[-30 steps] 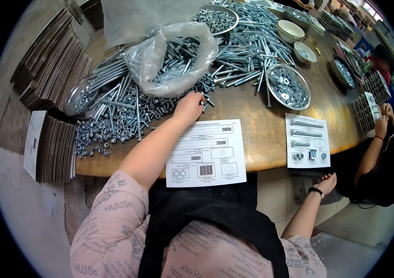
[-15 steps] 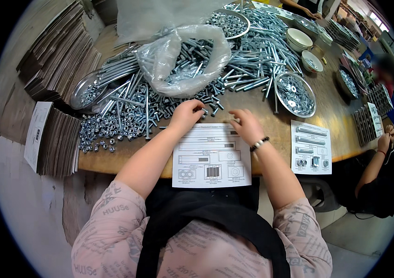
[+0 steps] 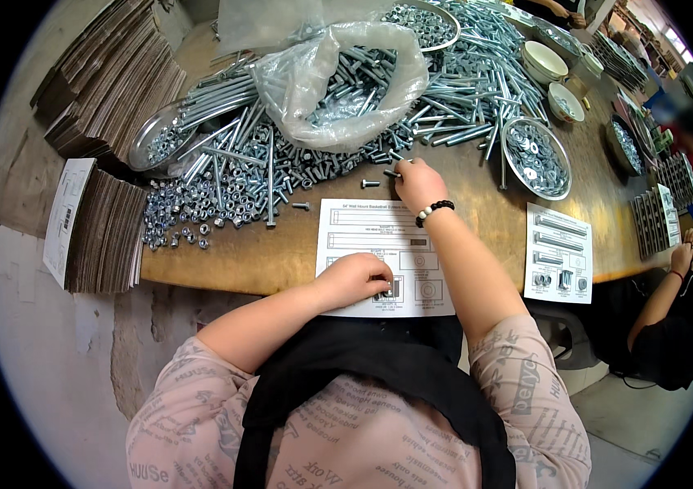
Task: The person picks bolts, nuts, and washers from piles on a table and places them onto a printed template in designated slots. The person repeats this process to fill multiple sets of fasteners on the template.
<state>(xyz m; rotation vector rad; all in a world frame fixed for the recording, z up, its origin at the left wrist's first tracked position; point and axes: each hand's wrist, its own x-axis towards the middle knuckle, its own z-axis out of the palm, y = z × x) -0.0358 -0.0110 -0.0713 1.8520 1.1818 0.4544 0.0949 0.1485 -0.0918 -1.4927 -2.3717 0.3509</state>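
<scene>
While left grip partly covers sheet, right grip touches bolt, holds unclear; plastic bag beyond.

So the table is a worn golden-brown top with a bit of shine, and it's loaded. Long bolts cover the back in one big messy heap, and a spread of nuts runs down the left side. A few loose short bolts sit on bare table ahead of the pile. There's a printed sheet by the front edge, with a second sheet off to the right — pretty similar. Behind that one is a metal bowl of washers, then pale bowls and a dark bowl further along.
</scene>
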